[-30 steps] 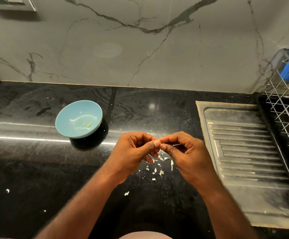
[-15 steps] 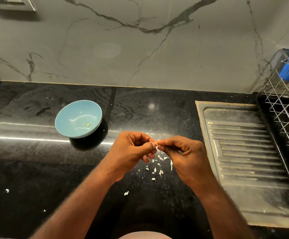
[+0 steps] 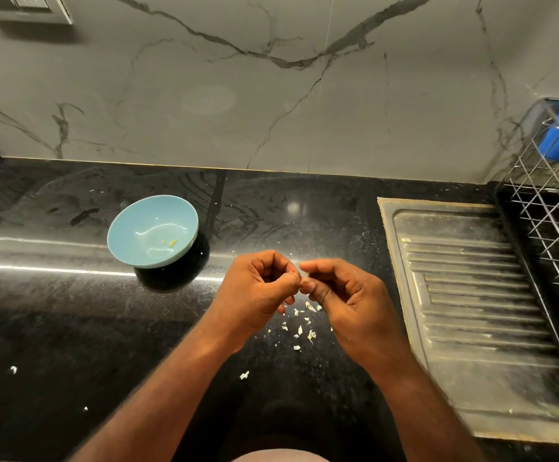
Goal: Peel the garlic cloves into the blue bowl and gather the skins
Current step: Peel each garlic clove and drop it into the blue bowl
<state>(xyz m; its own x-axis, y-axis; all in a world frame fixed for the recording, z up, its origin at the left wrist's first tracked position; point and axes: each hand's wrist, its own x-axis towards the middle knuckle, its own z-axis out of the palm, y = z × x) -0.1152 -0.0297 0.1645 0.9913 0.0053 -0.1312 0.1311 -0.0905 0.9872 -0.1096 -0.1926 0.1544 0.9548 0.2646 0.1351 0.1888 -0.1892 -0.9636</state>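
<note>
**Garlic peeling, mid-surface**

Left hand (image 3: 254,295) and right hand (image 3: 351,298): fingers curled, together pinching a mostly hidden garlic clove (image 3: 302,277). Skins (image 3: 300,331): scattered on the black surface (image 3: 71,328) beneath them. Blue bowl (image 3: 118,228): far left, well apart.

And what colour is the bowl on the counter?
The bowl is light blue; the head view shows it.

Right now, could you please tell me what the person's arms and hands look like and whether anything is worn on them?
The left hand and right hand are bare: no gloves, rings or watch that I can see. The left forearm and right forearm are uncovered, with no sleeve in view. Nails look short. Blur hides fine detail.
</note>
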